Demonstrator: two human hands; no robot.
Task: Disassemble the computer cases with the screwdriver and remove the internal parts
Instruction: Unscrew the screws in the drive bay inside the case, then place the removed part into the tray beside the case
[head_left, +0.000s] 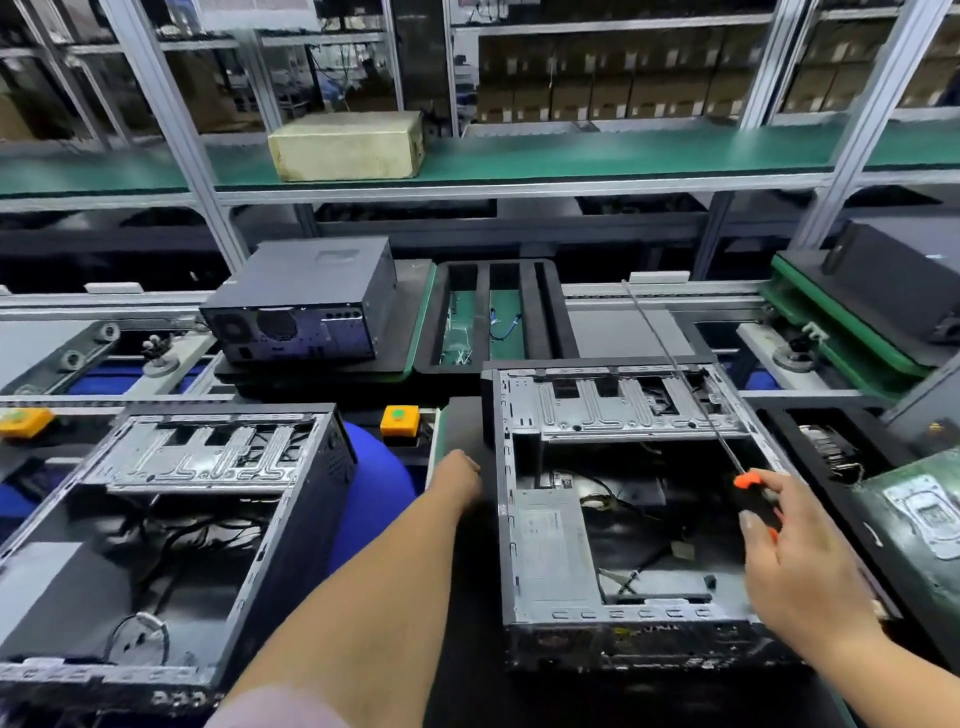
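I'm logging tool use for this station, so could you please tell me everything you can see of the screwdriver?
The screwdriver has a long, thin metal shaft and a black handle with orange trim. The right hand grips the handle, fingers curled round it. It is tilted, its shaft slanting up and away over the opened computer case on the right, its tip reaching past the case's far edge. The tip's shape is too small to tell.

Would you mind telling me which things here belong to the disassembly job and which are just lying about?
In use: screwdriver gripped by the right hand; open case in front; left hand at its left wall; second open case.

Lying about: closed computer, yellowed box, black tray.
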